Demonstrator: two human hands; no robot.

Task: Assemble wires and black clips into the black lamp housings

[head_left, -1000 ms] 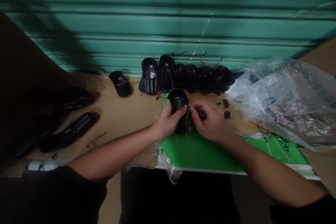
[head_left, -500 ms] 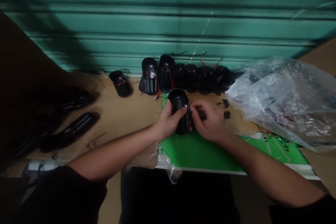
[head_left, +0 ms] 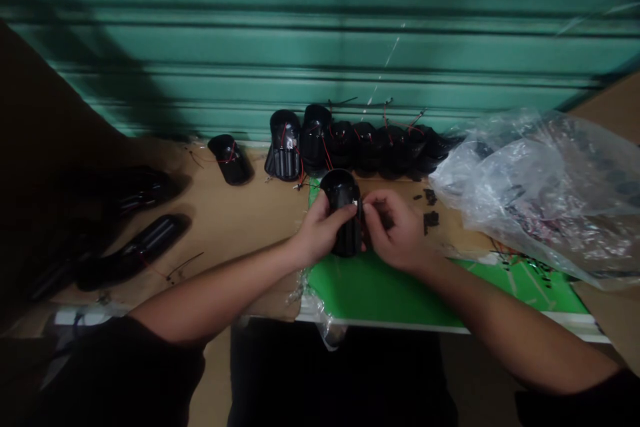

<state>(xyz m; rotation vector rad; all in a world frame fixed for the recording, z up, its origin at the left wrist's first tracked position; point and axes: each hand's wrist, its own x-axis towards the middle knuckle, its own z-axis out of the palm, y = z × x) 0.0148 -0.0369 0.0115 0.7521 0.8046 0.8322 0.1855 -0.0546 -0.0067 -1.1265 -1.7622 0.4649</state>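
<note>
A glossy black plastic housing (head_left: 341,188) with a rounded top is held upright over the table. My left hand (head_left: 321,227) is wrapped around its left side, the thumb lying across its front near a small white spot. Close against the housing's right edge is my right hand (head_left: 397,229), thumb and forefinger pinched together. Whatever sits in that pinch is too small or too hidden to make out. Behind stand similar black housings (head_left: 285,147) with thin red and black wires. Small black pieces (head_left: 431,219) lie to the right of my right hand.
A clear plastic bag (head_left: 540,193) of small parts fills the right side. Loose wires (head_left: 530,263) lie at its front edge. Beneath my hands are a green sheet (head_left: 380,293) and cardboard (head_left: 215,213). More black housings (head_left: 145,240) lie left; a green ridged wall (head_left: 320,47) rises behind.
Almost nothing differs. The housing and my left hand stay in place, and my right hand's fingertips have shifted very slightly at the housing's right edge.
</note>
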